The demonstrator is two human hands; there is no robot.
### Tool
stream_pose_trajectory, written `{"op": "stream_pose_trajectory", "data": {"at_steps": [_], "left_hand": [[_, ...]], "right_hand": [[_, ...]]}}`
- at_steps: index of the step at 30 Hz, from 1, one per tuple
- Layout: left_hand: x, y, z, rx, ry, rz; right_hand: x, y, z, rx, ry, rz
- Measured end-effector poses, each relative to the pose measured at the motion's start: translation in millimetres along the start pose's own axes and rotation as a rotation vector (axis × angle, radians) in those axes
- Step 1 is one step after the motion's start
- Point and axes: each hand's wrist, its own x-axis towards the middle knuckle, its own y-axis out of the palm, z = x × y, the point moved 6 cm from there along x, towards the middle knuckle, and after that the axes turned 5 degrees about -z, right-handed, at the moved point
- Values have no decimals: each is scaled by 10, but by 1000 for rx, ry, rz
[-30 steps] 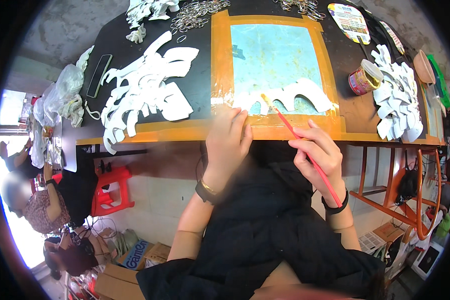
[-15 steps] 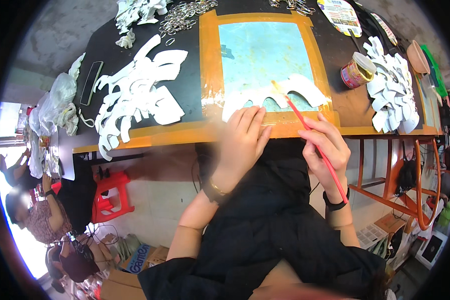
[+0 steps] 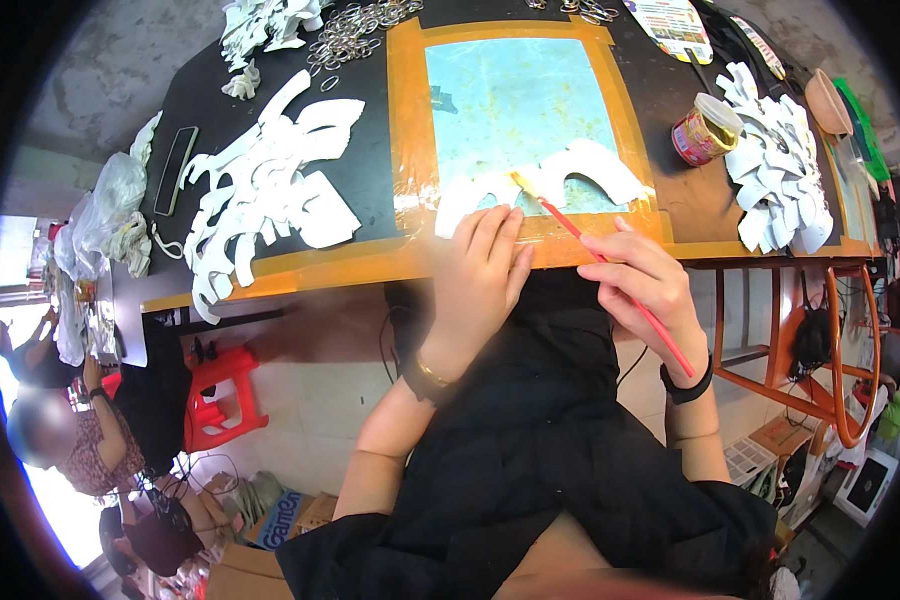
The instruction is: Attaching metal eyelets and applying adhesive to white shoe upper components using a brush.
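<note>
A white piece with curved cut-outs (image 3: 590,160) lies along the near side of a light blue sheet (image 3: 520,100) taped to the table. My left hand (image 3: 478,265) rests its outstretched fingertips on the piece's near edge, left of the middle. In my right hand (image 3: 650,285) is a thin red-handled brush (image 3: 565,222), slanting up to the left between thumb and fingers. Its yellowish bristles touch the middle of the white piece. To the right stands an opened tub (image 3: 700,138) with yellowish contents and a whitish lid tilted at its rim.
Loose white cut pieces (image 3: 315,210) are heaped on the left, with another heap (image 3: 785,190) on the right. Metal rings (image 3: 355,35) lie at the back, and a phone (image 3: 176,170) lies far left. An orange-brown metal frame (image 3: 770,360) stands below the table's right side.
The brush tip has moved left along the white piece, toward my left fingertips. My left hand stays in place on the piece. The whole view has shifted slightly.
</note>
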Motion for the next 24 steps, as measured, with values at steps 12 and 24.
{"op": "stream_pose_trajectory", "data": {"at_steps": [12,24], "left_hand": [[64,17,-90,14,-28,33],[184,318,-233,-102,71,80]], "right_hand": [[-78,-191,-146,-59,72,-151],[-171,-327,-609,202,330,-343]]}}
